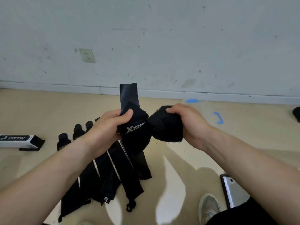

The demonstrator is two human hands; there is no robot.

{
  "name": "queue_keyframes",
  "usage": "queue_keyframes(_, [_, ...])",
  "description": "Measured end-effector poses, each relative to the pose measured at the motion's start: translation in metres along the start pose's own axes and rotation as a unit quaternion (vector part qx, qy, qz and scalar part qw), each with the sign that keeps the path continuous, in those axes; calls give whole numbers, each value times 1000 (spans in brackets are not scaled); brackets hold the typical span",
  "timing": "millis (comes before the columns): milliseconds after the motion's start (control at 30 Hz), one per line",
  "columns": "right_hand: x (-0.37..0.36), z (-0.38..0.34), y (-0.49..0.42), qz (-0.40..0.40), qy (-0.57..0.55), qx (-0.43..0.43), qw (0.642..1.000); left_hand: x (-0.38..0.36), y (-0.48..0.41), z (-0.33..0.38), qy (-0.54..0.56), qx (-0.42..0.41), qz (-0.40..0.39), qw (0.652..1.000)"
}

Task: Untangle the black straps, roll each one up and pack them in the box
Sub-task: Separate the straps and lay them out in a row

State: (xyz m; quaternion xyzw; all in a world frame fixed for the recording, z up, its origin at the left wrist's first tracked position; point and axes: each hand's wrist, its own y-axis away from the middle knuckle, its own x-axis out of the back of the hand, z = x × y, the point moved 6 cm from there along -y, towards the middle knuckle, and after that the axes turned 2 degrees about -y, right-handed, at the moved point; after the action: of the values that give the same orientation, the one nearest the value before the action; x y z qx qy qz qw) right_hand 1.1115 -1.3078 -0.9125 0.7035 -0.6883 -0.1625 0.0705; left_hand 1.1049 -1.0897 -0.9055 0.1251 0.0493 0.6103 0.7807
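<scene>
I hold a knot of black straps in the air over the floor. My left hand grips the part with a white logo, and a flat strap end sticks up behind its thumb. My right hand is closed over a bunched black piece on the right side. Below, several flat black straps lie fanned out on the floor. Several rolled black straps stand in a row behind my left forearm. The white and black box lies open-ended at the far left.
A wall with a socket runs along the back. Blue tape marks sit on the floor at the right. A silver device and my shoe are at the lower right. A dark object lies at the right edge.
</scene>
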Motion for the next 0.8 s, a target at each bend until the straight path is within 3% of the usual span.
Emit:
queue_keyframes(200, [3, -2, -10, 32, 50, 8, 998, 11, -9, 1, 84, 11, 9, 996])
queue_keyframes(300, [4, -2, -13, 34, 27, 17, 999, 4, -10, -5, 99, 51, -27, 993])
queue_keyframes(433, [0, -5, -14, 1, -14, 46, 999, -22, -5, -11, 144, 88, -72, 983])
queue_keyframes(633, [0, -5, -14, -36, 11, 71, 997, -28, -7, -14, 251, 123, -32, 960])
queue_keyframes(800, [-13, -12, -5, -119, 53, 133, 982, -32, -3, -21, 258, 157, -48, 952])
